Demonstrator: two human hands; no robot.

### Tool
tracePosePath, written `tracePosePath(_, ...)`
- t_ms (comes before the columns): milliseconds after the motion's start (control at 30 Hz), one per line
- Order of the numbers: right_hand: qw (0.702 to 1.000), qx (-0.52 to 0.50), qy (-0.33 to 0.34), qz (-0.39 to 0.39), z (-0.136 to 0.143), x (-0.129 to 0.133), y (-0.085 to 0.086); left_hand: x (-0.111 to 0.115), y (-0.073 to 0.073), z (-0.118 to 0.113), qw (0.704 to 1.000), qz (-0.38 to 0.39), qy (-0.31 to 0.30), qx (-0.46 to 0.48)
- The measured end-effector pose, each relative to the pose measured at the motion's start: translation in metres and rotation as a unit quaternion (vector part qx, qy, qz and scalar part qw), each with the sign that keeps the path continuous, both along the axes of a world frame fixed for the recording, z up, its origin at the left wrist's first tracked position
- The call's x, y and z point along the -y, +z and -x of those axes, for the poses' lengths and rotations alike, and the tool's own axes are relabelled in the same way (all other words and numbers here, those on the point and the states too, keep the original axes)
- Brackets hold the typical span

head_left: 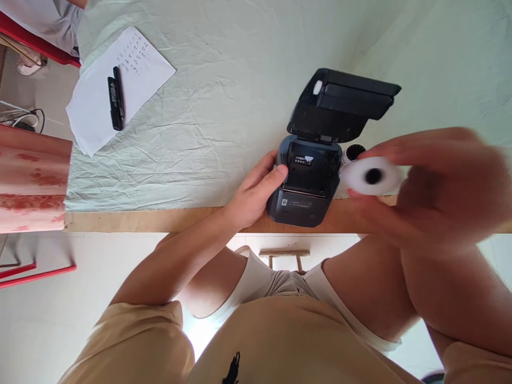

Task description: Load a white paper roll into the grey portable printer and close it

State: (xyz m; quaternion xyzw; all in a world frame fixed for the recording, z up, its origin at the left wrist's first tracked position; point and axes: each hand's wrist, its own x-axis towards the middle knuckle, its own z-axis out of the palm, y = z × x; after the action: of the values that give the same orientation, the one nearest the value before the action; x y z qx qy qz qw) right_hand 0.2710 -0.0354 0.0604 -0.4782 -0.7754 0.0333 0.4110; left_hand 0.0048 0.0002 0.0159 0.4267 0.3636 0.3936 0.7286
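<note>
My left hand (258, 186) grips the left side of a dark label printer (298, 208), its thumb over the edge of the roll bay. The printer's lid (332, 104) is swung up, and the bay inside holds no roll. To its right, my right hand (444, 181), smeared by motion, pinches a white paper roll (386, 176) between thumb and fingers. The roll's dark core hole faces the camera. Partly hidden behind the roll and the printer, a small round thing with a black top (355, 152) stands on the cloth.
A sheet of paper (140, 64) with handwriting lies at the left, with a black marker (116, 101) on it. Pale green cloth (216, 106) covers the table up to its wooden edge (160, 220). Another person's clothing (60, 18) shows at the top left, beside a red chair (36, 42).
</note>
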Motion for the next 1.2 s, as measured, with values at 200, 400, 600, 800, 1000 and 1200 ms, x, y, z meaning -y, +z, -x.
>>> tracePosePath(200,0.990,0.059,-0.022,-0.129,0.036,-0.019,-0.023,-0.002,-0.005,0.002,0.999,-0.028,-0.012,-0.012)
tracePosePath(400,0.993,0.036,-0.010,-0.110,0.036,-0.019,-0.030,-0.001,-0.003,0.001,0.999,-0.026,-0.023,-0.009)
tracePosePath(600,0.995,0.032,0.005,-0.093,0.039,-0.007,-0.023,0.000,-0.004,0.002,1.000,-0.026,-0.017,0.000)
tracePosePath(800,0.990,0.066,0.106,-0.070,0.028,0.003,-0.024,-0.006,-0.022,0.011,0.994,-0.098,-0.051,0.011)
tracePosePath(1000,0.990,0.013,0.084,-0.111,0.024,0.001,-0.035,-0.009,-0.033,0.016,0.989,-0.132,-0.064,-0.025)
tracePosePath(1200,0.995,-0.053,-0.030,-0.075,0.009,-0.008,-0.040,-0.008,-0.034,0.020,0.987,-0.104,-0.107,-0.061)
